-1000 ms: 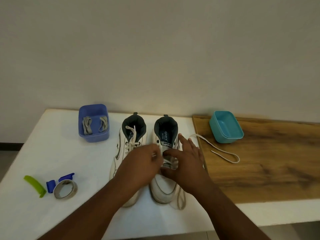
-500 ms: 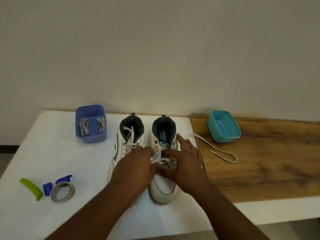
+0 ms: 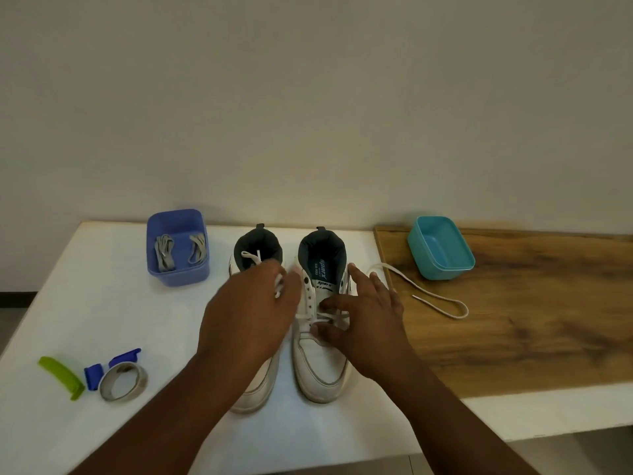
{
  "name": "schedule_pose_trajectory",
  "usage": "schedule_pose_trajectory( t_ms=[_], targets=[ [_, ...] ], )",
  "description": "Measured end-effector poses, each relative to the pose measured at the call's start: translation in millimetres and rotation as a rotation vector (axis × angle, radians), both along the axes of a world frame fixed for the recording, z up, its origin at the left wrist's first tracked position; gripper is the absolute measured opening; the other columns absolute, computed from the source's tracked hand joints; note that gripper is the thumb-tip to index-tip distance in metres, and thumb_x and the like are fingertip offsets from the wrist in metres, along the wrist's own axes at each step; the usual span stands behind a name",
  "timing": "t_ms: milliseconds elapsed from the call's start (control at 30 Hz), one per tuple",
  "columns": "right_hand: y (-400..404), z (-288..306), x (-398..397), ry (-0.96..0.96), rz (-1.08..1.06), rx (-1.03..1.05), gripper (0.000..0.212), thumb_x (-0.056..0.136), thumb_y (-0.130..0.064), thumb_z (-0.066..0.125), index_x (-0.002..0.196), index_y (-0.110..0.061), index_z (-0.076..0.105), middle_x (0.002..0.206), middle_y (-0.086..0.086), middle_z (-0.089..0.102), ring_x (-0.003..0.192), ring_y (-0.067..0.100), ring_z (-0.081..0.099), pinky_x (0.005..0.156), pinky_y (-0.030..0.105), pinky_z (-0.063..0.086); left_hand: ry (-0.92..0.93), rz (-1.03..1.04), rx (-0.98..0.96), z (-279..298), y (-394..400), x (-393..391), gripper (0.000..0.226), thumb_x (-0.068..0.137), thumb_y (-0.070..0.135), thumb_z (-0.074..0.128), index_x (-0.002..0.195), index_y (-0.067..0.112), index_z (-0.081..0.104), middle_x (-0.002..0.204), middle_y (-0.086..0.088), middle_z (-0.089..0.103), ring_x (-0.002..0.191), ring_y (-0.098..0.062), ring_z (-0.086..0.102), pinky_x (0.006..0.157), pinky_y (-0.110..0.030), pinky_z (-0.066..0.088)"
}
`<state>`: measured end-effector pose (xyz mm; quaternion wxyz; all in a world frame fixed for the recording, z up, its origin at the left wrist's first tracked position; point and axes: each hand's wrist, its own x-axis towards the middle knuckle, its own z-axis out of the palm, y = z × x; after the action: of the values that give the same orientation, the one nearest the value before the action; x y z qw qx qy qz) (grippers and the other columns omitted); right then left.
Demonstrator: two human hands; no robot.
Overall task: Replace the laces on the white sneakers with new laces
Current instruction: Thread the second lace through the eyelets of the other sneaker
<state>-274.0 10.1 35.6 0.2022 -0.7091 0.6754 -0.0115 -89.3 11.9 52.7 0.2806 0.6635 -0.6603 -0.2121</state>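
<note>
Unlacing the right white leather sneaker, frame centre

Our left hand pinches its white cord lace; right hand fingers spread, steadying. A hard tug may snag an eyelet and drag the shoe.

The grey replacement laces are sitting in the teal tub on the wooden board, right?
Not quite. The head view shows the grey laces in the blue tub on the white table; the teal tub on the wooden board holds nothing visible.

grainy wood board, glossy plastic tubs
</note>
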Motion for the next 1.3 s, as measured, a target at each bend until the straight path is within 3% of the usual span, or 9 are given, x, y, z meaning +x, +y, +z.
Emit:
schedule_pose_trajectory(
  t_ms=[133,300,433,733,967,1067,1133,1200,1300],
  targets=[
    [0.0,2.9,2.4,0.021,-0.01,0.013,0.053,0.087,-0.071,0.059,0.135,-0.049,0.058,0.172,-0.006,0.001,0.158,0.024,-0.006,0.125,0.056,-0.002,0.032,-0.119,0.225,-16.1,-2.5,-0.2,0.055,0.081,0.079,0.042,0.065,0.028,0.052,0.061,0.006,0.054,0.064,-0.013,0.058,0.072,-0.035,0.051],
    [1.9,2.5,0.8,-0.012,-0.001,0.004,0.054,0.085,-0.071,0.063,0.135,-0.049,0.057,0.171,-0.006,0.004,0.158,0.024,-0.004,0.125,0.057,-0.003,0.449,0.093,-0.316,23.7,-4.0,1.1,0.032,0.103,0.042,0.045,0.08,0.024,0.057,0.063,0.002,0.056,0.059,-0.013,0.053,0.053,-0.023,0.043],
    [3.3,4.1,0.2,-0.018,-0.003,0.006,0.056,0.085,-0.072,0.062,0.137,-0.051,0.055,0.171,-0.006,0.003,0.158,0.024,-0.002,0.125,0.057,-0.003,0.586,0.183,-0.436,31.9,1.0,1.3,0.026,0.105,0.033,0.045,0.08,0.036,0.052,0.067,0.017,0.059,0.06,-0.005,0.056,0.055,-0.012,0.042],
    [4.6,4.1,-1.2,-0.028,-0.061,0.024,0.061,0.082,-0.077,0.061,0.136,-0.05,0.055,0.165,-0.008,0.03,0.154,0.021,0.02,0.123,0.057,-0.004,0.824,0.32,-0.79,54.7,8.6,7.5,0.024,0.106,0.038,0.042,0.084,0.03,0.047,0.066,0.002,0.047,0.056,-0.025,0.045,0.052,-0.037,0.043],
    [7.9,6.2,-1.1,-0.076,-0.074,0.036,0.056,0.085,-0.073,0.062,0.135,-0.048,0.056,0.162,-0.009,0.036,0.151,0.015,0.028,0.123,0.058,-0.005,0.762,0.31,-0.764,51.2,7.5,14.4,0.021,0.103,0.043,0.047,0.083,0.037,0.051,0.071,0.0,0.05,0.061,-0.028,0.05,0.055,-0.043,0.046],
    [8.3,9.5,0.6,-0.078,-0.073,0.047,0.055,0.086,-0.07,0.063,0.136,-0.048,0.055,0.162,-0.009,0.036,0.151,0.015,0.027,0.123,0.057,-0.003,0.316,0.012,-0.423,33.6,4.3,10.1,0.019,0.095,0.051,0.056,0.087,0.034,0.057,0.073,0.014,0.06,0.063,-0.004,0.059,0.059,-0.02,0.048],
    [9.3,10.3,0.6,-0.086,-0.048,0.069,0.058,0.087,-0.066,0.064,0.141,-0.048,0.05,0.163,-0.008,0.033,0.152,0.015,0.025,0.124,0.054,0.002,0.043,-0.12,-0.155,11.0,5.2,2.4,0.02,0.091,0.058,0.058,0.09,0.037,0.062,0.075,0.018,0.062,0.07,0.001,0.059,0.064,-0.024,0.048],
    [9.9,10.4,-3.4,-0.19,-0.065,0.075,0.056,0.09,-0.055,0.069,0.142,-0.047,0.05,0.159,-0.009,0.039,0.146,0.014,0.035,0.121,0.042,0.022,0.06,-0.139,-0.066,-3.0,4.6,-2.6,0.021,0.092,0.057,0.056,0.087,0.038,0.062,0.074,0.017,0.062,0.072,0.0,0.06,0.068,-0.029,0.052],
    [8.0,6.6,-12.6,-0.469,-0.223,-0.016,0.033,0.097,-0.026,0.066,0.129,-0.035,0.059,0.132,-0.012,0.06,0.118,0.009,0.057,0.084,0.013,0.045,0.161,-0.115,-0.058,-2.7,-0.4,-3.7,0.026,0.092,0.058,0.052,0.083,0.036,0.061,0.07,0.016,0.062,0.07,-0.002,0.061,0.067,-0.03,0.053]
  ],
)
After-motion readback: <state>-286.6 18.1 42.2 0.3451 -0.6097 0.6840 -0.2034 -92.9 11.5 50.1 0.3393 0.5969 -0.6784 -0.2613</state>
